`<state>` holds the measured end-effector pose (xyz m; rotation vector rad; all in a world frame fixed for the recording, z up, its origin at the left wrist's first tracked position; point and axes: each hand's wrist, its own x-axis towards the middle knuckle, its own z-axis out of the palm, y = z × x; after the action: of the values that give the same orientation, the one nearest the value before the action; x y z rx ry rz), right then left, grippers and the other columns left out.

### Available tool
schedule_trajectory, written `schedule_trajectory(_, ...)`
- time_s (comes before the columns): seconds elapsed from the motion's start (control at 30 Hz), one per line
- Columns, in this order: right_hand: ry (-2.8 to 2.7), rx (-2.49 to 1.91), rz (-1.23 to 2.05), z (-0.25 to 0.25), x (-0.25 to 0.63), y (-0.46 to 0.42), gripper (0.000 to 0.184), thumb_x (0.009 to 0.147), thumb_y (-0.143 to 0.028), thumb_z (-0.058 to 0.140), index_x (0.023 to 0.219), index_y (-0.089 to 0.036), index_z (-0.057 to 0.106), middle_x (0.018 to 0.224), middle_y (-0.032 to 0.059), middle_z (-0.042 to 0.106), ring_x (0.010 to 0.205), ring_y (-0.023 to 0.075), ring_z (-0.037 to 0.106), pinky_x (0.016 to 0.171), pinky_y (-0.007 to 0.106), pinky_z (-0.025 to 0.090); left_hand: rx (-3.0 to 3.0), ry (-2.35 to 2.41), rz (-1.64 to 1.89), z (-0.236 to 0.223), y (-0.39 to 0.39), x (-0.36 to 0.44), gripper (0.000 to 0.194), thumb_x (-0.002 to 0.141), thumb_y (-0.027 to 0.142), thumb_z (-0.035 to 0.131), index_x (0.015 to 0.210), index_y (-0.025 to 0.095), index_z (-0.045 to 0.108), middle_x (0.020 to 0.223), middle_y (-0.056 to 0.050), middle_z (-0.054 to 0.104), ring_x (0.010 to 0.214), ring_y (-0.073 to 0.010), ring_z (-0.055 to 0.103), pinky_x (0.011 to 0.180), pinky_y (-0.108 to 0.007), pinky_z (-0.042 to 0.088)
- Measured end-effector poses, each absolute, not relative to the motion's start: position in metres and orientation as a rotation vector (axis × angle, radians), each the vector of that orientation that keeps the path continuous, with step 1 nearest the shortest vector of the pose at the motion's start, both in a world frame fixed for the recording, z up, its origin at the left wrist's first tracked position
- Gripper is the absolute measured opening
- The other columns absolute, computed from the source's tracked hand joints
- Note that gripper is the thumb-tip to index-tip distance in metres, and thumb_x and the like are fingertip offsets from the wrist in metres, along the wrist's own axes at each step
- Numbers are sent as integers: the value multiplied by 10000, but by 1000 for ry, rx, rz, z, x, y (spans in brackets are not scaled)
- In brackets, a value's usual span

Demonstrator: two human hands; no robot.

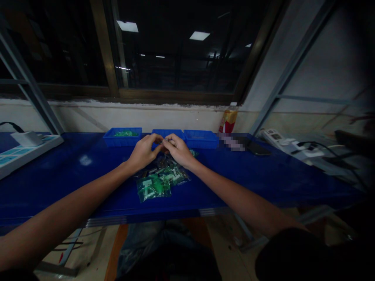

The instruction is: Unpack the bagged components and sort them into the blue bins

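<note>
Dark sleeve (288,257) nearest. Your left hand (144,151) and right hand (179,150) pinch small part (166,140) between them; bags (155,187) lie toward you; part's axis unclear.

Blue table (263,175), green plastic packets (154,186), three blue trays (123,141), bottle (229,121), dark phone (258,149), white power strip (36,146)

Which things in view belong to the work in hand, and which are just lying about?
Seemingly in use:
small item, too small to identify, held between left hand and right hand
plastic packets heaped by the hands
three blue trays behind

Apparently just lying about:
bottle
dark phone-like object
power strip at the left
</note>
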<state>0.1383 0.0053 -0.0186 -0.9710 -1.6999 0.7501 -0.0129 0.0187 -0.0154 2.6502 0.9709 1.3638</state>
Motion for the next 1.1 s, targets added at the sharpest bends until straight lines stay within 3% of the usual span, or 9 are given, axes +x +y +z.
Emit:
schedule_trajectory(0.3, -2064, -1201, -114, -10, 153, 1, 323, 916, -329, 277, 742, -187, 509, 635, 15, 556, 626, 141, 535, 601, 254, 327, 2702, 994, 1312, -15, 21, -14, 180, 845, 267, 484, 951, 159, 580, 848, -45, 648, 781, -160, 590, 705, -272, 455)
schedule_trajectory(0.73, -2064, -1088, 20, -7, 154, 1, 320, 896, -272, 308, 644, -188, 486, 558, -5, 517, 549, 117, 495, 557, 237, 315, 2823, 852, 1288, -11, 25, -20, 171, 870, 238, 447, 952, 162, 576, 909, -47, 640, 860, -160, 571, 789, -291, 443)
schedule_trajectory(0.83, -2036, -1097, 21, -7, 155, 0, 292, 898, -279, 310, 710, -184, 511, 588, -8, 531, 567, 116, 507, 569, 237, 325, 2764, 868, 1282, -10, 25, -20, 220, 883, 247, 413, 980, 161, 589, 908, -49, 654, 850, -160, 589, 781, -280, 447)
schedule_trajectory(1.0, -2068, -1094, -10, -7, 155, -5, 190, 844, -293, 435, 1001, -196, 478, 633, -24, 532, 592, 128, 509, 588, 250, 353, 2579, 933, 1268, -9, 23, -18, 259, 884, 273, 393, 970, 157, 608, 853, -41, 675, 787, -158, 627, 720, -250, 463)
schedule_trajectory(1.1, -2104, -1113, -53, -7, 154, -7, 146, 826, -270, 460, 955, -210, 493, 686, -5, 549, 633, 136, 514, 614, 263, 371, 2454, 949, 1258, -11, 24, -17, 252, 874, 306, 405, 953, 151, 587, 819, -39, 673, 740, -155, 640, 662, -237, 473)
